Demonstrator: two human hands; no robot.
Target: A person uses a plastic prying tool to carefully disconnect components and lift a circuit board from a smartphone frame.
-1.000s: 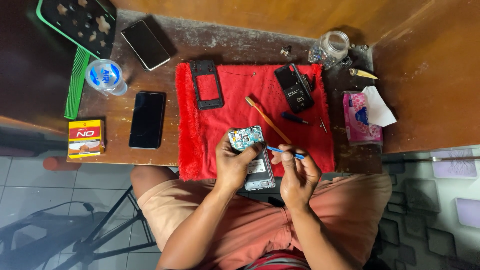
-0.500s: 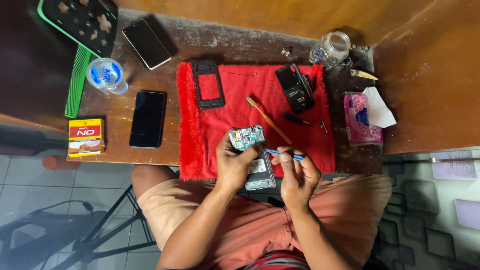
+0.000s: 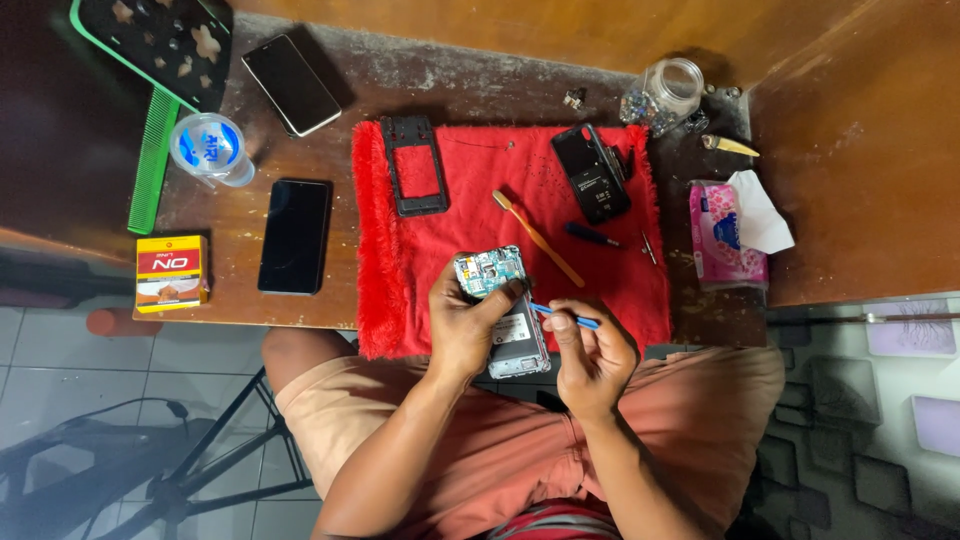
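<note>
Over the red cloth, left hand grips opened phone; right hand fingers pinch blue tool, tip touching phone edge.

Person seated, seen from above. Both forearms bare to the elbow and beyond; no sleeves in view, no watch, no bracelet. Left hand and right hand ungloved, no rings discernible. Salmon-pink shorts cover both thighs, fabric creased across the lap. A strip of red cloth with grey stripes shows at the near edge, at the waist.
</note>
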